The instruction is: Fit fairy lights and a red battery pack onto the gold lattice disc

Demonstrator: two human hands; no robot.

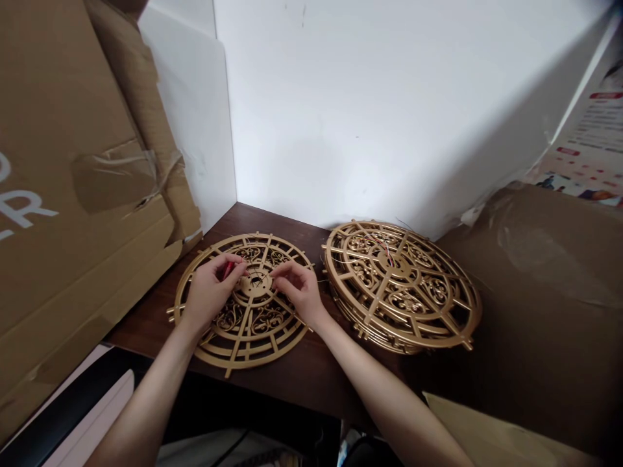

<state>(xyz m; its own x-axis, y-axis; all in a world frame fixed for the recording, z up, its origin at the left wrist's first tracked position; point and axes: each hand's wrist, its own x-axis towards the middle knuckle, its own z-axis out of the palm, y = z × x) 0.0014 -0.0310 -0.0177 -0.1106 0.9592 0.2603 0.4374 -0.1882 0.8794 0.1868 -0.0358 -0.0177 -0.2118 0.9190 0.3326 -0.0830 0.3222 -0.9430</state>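
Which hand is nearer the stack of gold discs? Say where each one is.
Right. The right hand rests on the single disc, on its side toward the stack, clear of it. The left hand sits on the disc's far side, holding a red piece.

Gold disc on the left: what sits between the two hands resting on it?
In the head view, the round centre hub of the gold disc lies between the left hand and the right hand.

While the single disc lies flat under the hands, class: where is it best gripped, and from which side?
Probably the disc by its near outer rim, from the table's front edge: it lies flat, open gaps there give purchase, and the cardboard and the stack crowd its sides.
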